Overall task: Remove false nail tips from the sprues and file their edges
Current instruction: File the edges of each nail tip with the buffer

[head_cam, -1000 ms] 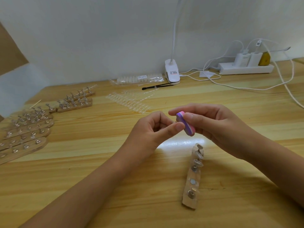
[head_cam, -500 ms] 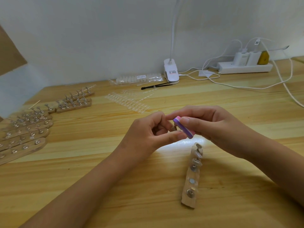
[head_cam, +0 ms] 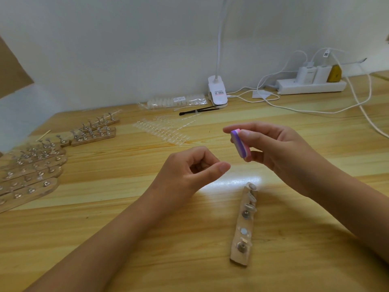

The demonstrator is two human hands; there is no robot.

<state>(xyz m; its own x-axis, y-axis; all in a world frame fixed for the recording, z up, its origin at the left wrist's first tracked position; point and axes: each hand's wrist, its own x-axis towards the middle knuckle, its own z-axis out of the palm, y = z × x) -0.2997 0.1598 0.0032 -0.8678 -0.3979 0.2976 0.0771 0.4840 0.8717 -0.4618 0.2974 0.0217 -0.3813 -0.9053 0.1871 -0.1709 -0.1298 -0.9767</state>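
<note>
My right hand (head_cam: 280,150) grips a small pink and purple file block (head_cam: 241,147) by its sides, held up above the table. My left hand (head_cam: 189,169) is lower and to the left, with its fingers curled and the thumb against the index finger in a pinch on a tiny clear nail tip, which is barely visible. A gap separates the file from the left fingertips. Clear sprues of nail tips (head_cam: 162,131) lie on the table behind the hands. A wooden strip with small nail stands (head_cam: 244,224) lies below my right hand.
Several wooden stand strips (head_cam: 31,171) lie at the left edge, with more further back (head_cam: 94,133). A bag of tips (head_cam: 176,101), a black tool (head_cam: 200,110), a white clip lamp (head_cam: 217,91) and a power strip (head_cam: 311,86) with trailing cables line the wall.
My right hand has lifted the file up and to the right, away from the left fingertips it was touching. The left hand has dropped slightly.
</note>
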